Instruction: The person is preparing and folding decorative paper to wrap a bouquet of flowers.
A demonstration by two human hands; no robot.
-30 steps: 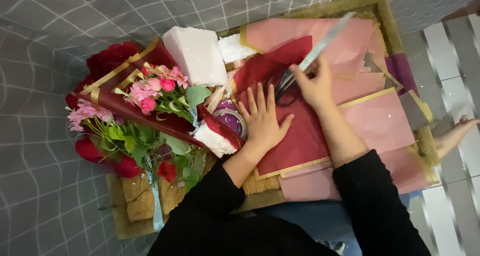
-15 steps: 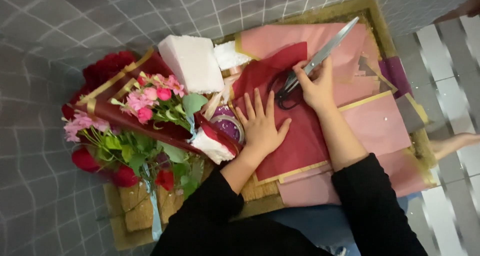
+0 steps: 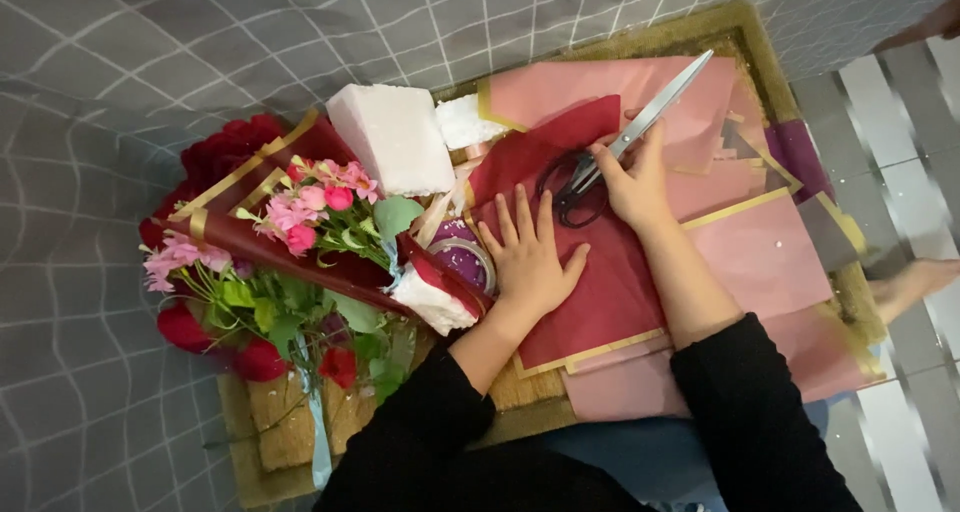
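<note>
Left hand [image 3: 528, 262] lying flat, fingers spread, pinning dark red paper [image 3: 590, 292] | right hand [image 3: 635, 177] gripping scissors [image 3: 620, 142], blades closed | paper not yet cut

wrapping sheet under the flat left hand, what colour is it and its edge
Dark red translucent wrapping sheet with a thin gold edge band, under the left hand; clearest in the head view.

The wrapping paper [image 3: 600, 302] was dark red with a gold edge, over pale pink sheets [image 3: 770, 262]. The scissors [image 3: 620, 142] had black handles and silver blades. The flowers [image 3: 310, 207] were pink and red with green leaves; the foam block [image 3: 392, 137] was white. The cloth [image 3: 150, 62] was grey, gridded with white lines. The sleeves [image 3: 750, 412] were black.
</note>
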